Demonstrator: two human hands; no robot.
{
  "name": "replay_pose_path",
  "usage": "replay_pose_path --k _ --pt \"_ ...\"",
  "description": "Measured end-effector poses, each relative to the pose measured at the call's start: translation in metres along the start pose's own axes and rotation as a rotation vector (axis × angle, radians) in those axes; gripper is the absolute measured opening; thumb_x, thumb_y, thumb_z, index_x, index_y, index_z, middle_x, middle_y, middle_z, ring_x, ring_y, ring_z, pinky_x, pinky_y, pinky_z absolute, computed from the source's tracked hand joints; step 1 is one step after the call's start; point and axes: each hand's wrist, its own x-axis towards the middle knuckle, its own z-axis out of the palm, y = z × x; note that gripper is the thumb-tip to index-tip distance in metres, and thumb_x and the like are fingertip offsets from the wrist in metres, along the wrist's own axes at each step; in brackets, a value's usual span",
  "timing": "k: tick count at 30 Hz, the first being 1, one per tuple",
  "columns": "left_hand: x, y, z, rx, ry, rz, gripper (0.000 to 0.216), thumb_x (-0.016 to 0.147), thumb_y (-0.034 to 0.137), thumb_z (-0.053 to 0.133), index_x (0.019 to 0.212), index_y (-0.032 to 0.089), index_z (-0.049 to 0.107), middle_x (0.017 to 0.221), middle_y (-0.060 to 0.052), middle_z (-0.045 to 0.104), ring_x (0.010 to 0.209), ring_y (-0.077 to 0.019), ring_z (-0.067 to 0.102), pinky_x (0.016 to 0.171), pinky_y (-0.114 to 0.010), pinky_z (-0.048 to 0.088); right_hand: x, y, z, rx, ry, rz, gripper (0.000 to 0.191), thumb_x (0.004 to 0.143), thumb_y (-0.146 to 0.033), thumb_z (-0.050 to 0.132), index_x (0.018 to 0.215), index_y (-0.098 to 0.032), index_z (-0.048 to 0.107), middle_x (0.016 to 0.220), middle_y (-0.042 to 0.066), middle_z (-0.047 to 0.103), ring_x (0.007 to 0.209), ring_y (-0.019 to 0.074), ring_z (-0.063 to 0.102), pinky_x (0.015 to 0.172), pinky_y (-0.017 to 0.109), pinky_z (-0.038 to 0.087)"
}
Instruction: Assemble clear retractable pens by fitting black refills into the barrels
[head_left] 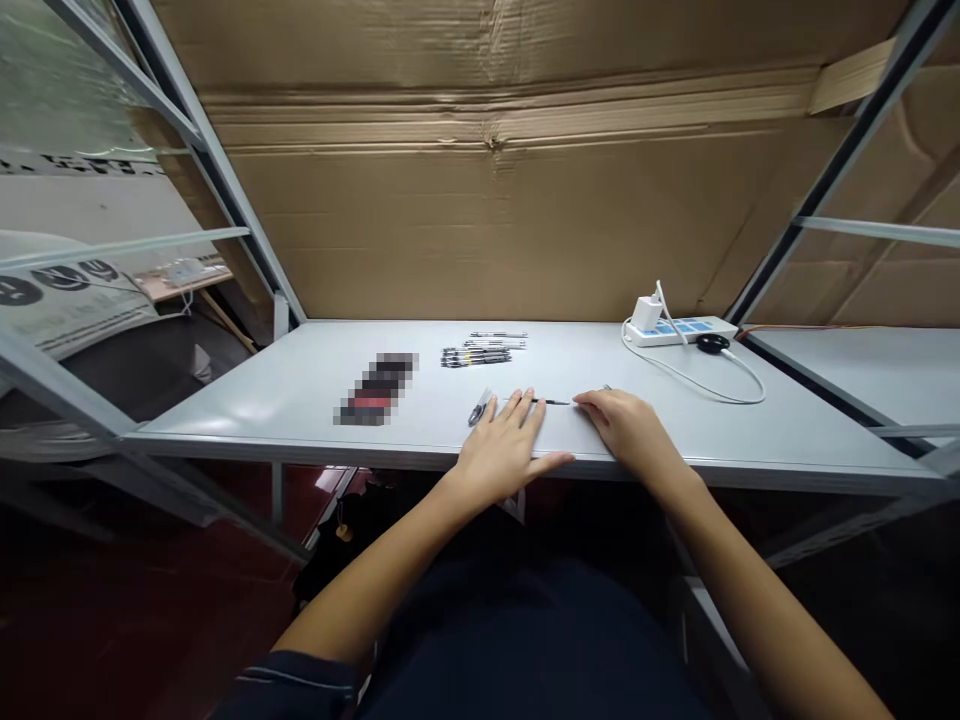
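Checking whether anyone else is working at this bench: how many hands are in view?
2. The left hand rests at the front edge of the pale grey table, and the right hand lies to its right. Others could be out of view.

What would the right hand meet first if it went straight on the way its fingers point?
Likely the thin dark rod on the table, right at the fingertips of the right hand; depth is hard to judge here.

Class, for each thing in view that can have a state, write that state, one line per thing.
Left hand, open, flat on the pale grey table edge
Right hand, open, fingertips by a thin dark rod
White power strip with blue sockets, white charger plugged in
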Motion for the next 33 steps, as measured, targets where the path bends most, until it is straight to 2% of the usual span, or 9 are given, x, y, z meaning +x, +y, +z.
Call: replay_pose_path --k 4,7,9,12,18,21,24,28,33 --pt "-0.004 -0.018 -0.011 -0.018 0.032 -0.023 0.097 0.097 0.076 0.036 0.165 0.009 0.02 0.171 -0.021 0.007 0.161 -0.0345 0.007 0.129 -0.06 0.018 -0.008 0.02 -0.01 -0.006 0.139 0.099 0.033 0.103 -0.032 0.046 0.12 -0.023 0.072 0.127 0.014 0.074 0.118 0.0351 0.069 0.104 0.054 0.049" --pt "-0.011 -0.046 -0.016 -0.033 0.108 -0.192 0.093 0.101 0.073 0.026 0.166 0.009 0.012 0.172 -0.02 0.004 0.161 -0.0315 0.003 0.13 -0.057 0.012 -0.022 0.053 -0.016 -0.075 0.201 0.288 0.041 0.102 -0.035 0.042 0.13 -0.021 0.068 0.139 0.017 0.067 0.129 0.0404 0.062 0.107 0.063 0.045" --pt "-0.016 -0.062 -0.015 -0.078 0.081 -0.26 0.093 0.102 0.072 0.023 0.166 0.007 0.006 0.172 -0.02 0.003 0.161 -0.0309 0.002 0.13 -0.056 0.014 -0.029 0.073 -0.016 -0.101 0.142 0.391 0.046 0.102 -0.038 0.039 0.132 -0.016 0.067 0.138 0.021 0.067 0.129 0.0441 0.061 0.103 0.067 0.048" --pt "-0.021 -0.073 -0.012 -0.134 0.025 -0.278 0.091 0.102 0.071 0.027 0.167 0.011 0.004 0.172 -0.019 0.005 0.16 -0.0312 0.007 0.129 -0.055 0.018 -0.034 0.085 -0.014 -0.076 0.086 0.391 0.045 0.103 -0.039 0.039 0.124 -0.017 0.072 0.128 0.018 0.074 0.119 0.0409 0.069 0.101 0.063 0.053" --pt "-0.008 -0.059 -0.011 -0.041 0.123 -0.107 0.069 0.107 0.053 0.038 0.163 0.013 0.028 0.168 -0.02 0.027 0.159 -0.0305 0.021 0.128 -0.056 0.025 -0.027 0.035 -0.009 0.099 0.102 0.089 0.044 0.106 -0.039 0.039 0.137 -0.024 0.066 0.146 0.011 0.063 0.133 0.0301 0.062 0.111 0.051 0.051" --pt "0.015 -0.042 -0.01 -0.02 0.059 0.01 0.046 0.107 0.026 0.039 0.151 0.014 0.049 0.16 -0.014 0.047 0.151 -0.0213 0.042 0.125 -0.038 0.037 -0.021 -0.004 -0.002 0.144 0.011 -0.03 0.04 0.105 -0.038 0.046 0.136 -0.026 0.067 0.138 0.009 0.069 0.123 0.0287 0.069 0.102 0.048 0.059" --pt "0.037 -0.025 -0.009 0.01 0.007 0.006 0.044 0.101 0.007 0.037 0.139 0.013 0.059 0.148 -0.015 0.06 0.138 -0.0245 0.057 0.112 -0.038 0.051 -0.017 -0.027 -0.001 0.139 -0.061 -0.047 0.032 0.105 -0.03 0.046 0.123 -0.028 0.073 0.125 0.006 0.077 0.106 0.0282 0.077 0.089 0.046 0.063" --pt "0.045 -0.01 -0.015 0.049 -0.058 -0.021 0.035 0.098 0.003 0.038 0.108 0.014 0.07 0.106 -0.013 0.077 0.097 -0.0267 0.075 0.088 -0.038 0.061 -0.02 -0.023 -0.01 0.15 -0.112 -0.018 0.031 0.104 -0.025 0.046 0.112 -0.031 0.075 0.115 0.002 0.08 0.094 0.0264 0.078 0.075 0.039 0.063" --pt "0.034 -0.005 -0.031 0.087 -0.059 0.045 0.031 0.096 0.004 0.043 0.106 0.016 0.069 0.108 -0.011 0.073 0.097 -0.0249 0.071 0.088 -0.036 0.059 -0.027 -0.002 -0.009 0.176 -0.058 -0.058 0.032 0.103 -0.02 0.044 0.112 -0.026 0.074 0.111 0.004 0.08 0.095 0.0241 0.077 0.081 0.039 0.063"
